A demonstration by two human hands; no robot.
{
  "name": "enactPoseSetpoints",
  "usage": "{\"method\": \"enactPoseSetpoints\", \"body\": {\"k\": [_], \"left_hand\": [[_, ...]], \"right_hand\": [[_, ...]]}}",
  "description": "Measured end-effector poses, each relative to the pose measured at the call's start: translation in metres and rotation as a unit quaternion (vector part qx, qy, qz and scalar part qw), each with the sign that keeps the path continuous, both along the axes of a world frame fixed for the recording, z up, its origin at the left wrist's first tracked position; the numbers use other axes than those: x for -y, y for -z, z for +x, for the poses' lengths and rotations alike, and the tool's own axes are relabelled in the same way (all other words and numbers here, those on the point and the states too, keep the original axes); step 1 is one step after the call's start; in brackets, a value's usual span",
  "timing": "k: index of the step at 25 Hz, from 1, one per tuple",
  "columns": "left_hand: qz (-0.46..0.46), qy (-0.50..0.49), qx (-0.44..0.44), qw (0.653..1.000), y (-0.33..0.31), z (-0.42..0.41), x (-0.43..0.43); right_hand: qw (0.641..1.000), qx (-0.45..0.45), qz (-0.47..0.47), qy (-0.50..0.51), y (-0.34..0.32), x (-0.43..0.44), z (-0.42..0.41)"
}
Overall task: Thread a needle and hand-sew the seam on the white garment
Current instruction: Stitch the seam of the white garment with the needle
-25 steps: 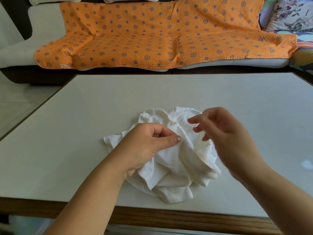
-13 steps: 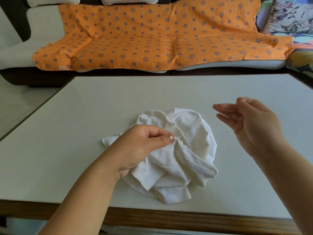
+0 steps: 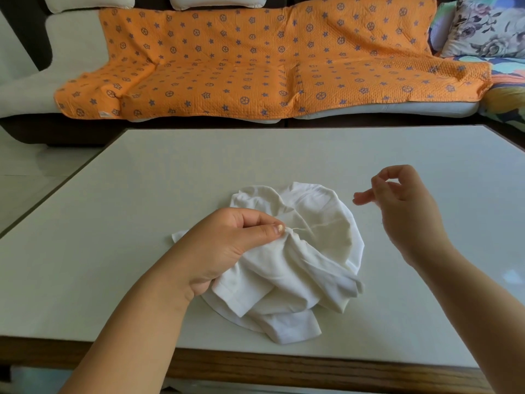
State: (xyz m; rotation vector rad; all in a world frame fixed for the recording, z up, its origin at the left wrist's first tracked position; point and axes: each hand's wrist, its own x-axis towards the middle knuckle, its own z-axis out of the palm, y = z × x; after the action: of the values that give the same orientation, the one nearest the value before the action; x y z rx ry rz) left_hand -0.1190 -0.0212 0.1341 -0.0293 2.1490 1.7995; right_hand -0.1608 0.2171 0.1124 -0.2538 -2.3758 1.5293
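Currently, item by item.

- Garment (image 3: 298,268): white, crumpled, lying on the table (image 3: 127,280) near its front edge.
- Left hand (image 3: 227,248): on the garment's left half, fingers curled round a raised fold, thumb pressed where the thread (image 3: 314,226) leaves the cloth.
- Thread: pale, runs rightward from that thumb across the garment's top; we lose its far end.
- Right hand (image 3: 403,200): raised just right of the garment and clear of it, thumb and forefinger pinched together, other fingers loose. Whether the needle sits in that pinch we cannot tell.
- Step, by our judgement: sewing under way, a stitch being drawn through.
- Next move calls for taking up the slack without puckering the fold, then bringing the needle's point to the seam beside the left thumb.
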Motion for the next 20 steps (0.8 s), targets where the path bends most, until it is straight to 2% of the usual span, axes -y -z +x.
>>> {"method": "enactPoseSetpoints", "body": {"k": [4, 8, 12, 17, 20], "left_hand": [[-0.014, -0.013, -0.007, 1.000, 0.002, -0.002, -0.001], [-0.017, -0.005, -0.031, 0.999, 0.001, -0.002, -0.003], [-0.015, 0.013, -0.035, 0.999, 0.002, -0.001, 0.000], [0.023, 0.005, -0.002, 1.000, 0.003, -0.003, 0.004], [0.016, 0.015, 0.000, 1.000, 0.003, -0.003, 0.006]], "right_hand": [[0.971, 0.008, -0.157, -0.181, -0.028, 0.026, 0.038], [0.930, 0.104, -0.151, -0.318, -0.033, 0.053, 0.073], [0.931, 0.151, -0.133, -0.304, -0.022, 0.057, 0.071], [0.939, 0.155, -0.103, -0.289, -0.018, 0.058, 0.069], [0.942, 0.155, -0.095, -0.282, -0.018, 0.057, 0.068]]}}
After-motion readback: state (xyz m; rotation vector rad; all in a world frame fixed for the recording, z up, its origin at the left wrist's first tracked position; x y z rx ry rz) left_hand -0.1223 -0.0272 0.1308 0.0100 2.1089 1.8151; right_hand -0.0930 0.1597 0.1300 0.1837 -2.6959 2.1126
